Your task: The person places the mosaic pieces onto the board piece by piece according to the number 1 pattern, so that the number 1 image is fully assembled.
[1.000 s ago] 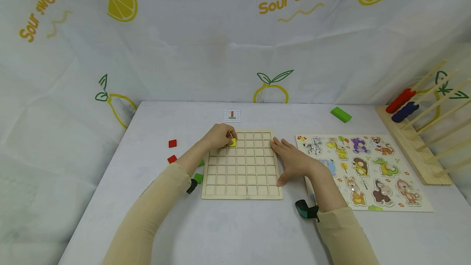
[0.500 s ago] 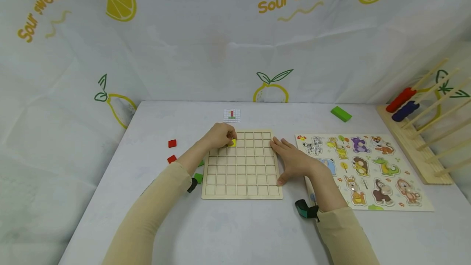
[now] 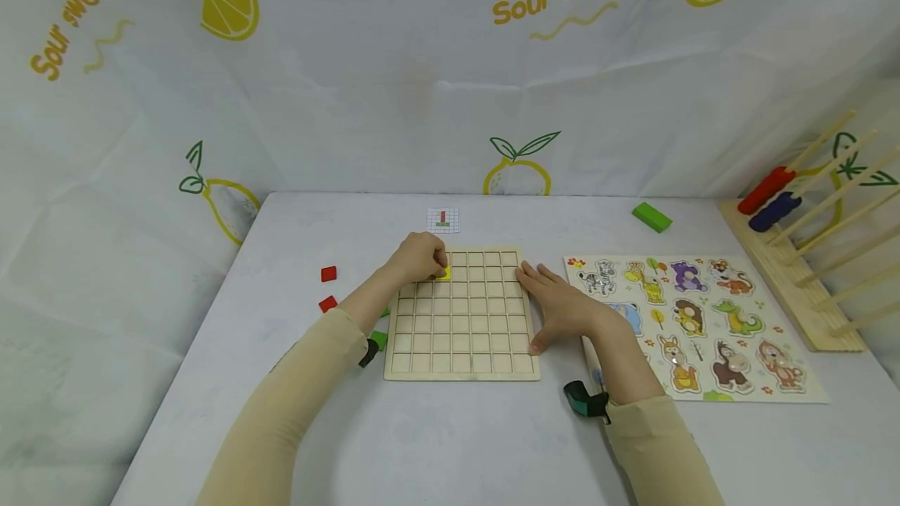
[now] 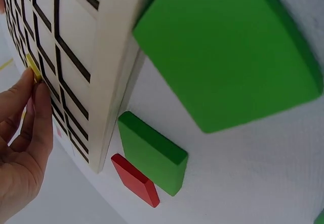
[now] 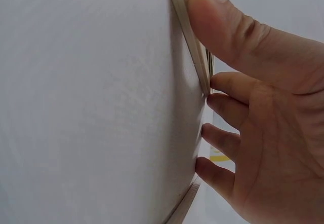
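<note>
Near the upper left of a wooden grid board (image 3: 460, 325), my left hand (image 3: 419, 258) pinches a small yellow square tile (image 3: 444, 275) between thumb and fingers. The left wrist view shows the yellow tile (image 4: 34, 68) at the grid, its lower part covered by the fingertips. My right hand (image 3: 566, 311) lies spread along the board's right edge, fingers touching the far part and thumb nearer the front. In the right wrist view the thumb of the right hand (image 5: 278, 97) presses against the board's edge (image 5: 195, 46).
Left of the board lie red tiles (image 3: 329, 274) and green tiles (image 3: 380, 340), partly hidden by the left arm. A pattern card (image 3: 443, 220) is behind the board. An animal puzzle (image 3: 696, 334), a green block (image 3: 651, 217) and a wooden peg rack (image 3: 808, 295) occupy the right side.
The left fingertips have shifted very slightly left at the yellow tile, which stays in about the same place on the board. My right hand keeps its position.
</note>
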A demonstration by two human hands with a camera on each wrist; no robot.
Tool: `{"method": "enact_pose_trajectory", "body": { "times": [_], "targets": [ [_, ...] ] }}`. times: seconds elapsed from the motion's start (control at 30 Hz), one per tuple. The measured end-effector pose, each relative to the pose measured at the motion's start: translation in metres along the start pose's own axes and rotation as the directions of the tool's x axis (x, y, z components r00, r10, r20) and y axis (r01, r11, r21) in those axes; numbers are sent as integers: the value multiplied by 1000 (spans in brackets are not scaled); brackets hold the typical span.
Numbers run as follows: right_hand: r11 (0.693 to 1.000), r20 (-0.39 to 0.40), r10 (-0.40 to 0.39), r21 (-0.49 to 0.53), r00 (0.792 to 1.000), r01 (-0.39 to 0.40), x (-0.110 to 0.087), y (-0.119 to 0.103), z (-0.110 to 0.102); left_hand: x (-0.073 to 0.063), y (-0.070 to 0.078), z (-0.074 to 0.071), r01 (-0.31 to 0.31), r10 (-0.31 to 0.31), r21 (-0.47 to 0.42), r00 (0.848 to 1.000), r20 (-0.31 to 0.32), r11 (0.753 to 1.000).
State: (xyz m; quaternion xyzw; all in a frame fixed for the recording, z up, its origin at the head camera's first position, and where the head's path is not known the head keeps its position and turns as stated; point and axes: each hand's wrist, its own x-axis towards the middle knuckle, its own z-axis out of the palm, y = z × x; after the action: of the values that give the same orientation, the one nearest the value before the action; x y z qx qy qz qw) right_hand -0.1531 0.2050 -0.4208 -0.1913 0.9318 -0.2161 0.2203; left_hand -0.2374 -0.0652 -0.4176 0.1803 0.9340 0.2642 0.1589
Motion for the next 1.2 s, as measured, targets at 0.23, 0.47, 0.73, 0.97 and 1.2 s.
{"method": "enact_pose_trajectory", "body": {
  "times": [0.23, 0.47, 0.73, 0.97, 1.2],
  "targets": [
    [1000, 3, -4, -2, 1000, 4, -1, 0, -1, -4, -5, -8, 2, -2, -18, 1000, 6, 1000],
    [1000, -1, -3, -10, 1000, 3, -1, 0, -1, -10, -23, -27, -7, 6, -85, 1000, -10, 996],
    [1000, 3, 3, -9, 1000, -3, 0, -1, 0, -24, -50, -51, -21, 18, -98, 999, -33, 995],
    [1000, -1, 2, -6, 1000, -2, -1, -1, 0, -44, -77, -74, 41, -47, -113, 998, -48, 993],
    [1000, -3, 5, -9, 1000, -5, -1, -1, 0, -63, -123, -93, 123, -124, -124, 992, -2, 985]
  ]
}}
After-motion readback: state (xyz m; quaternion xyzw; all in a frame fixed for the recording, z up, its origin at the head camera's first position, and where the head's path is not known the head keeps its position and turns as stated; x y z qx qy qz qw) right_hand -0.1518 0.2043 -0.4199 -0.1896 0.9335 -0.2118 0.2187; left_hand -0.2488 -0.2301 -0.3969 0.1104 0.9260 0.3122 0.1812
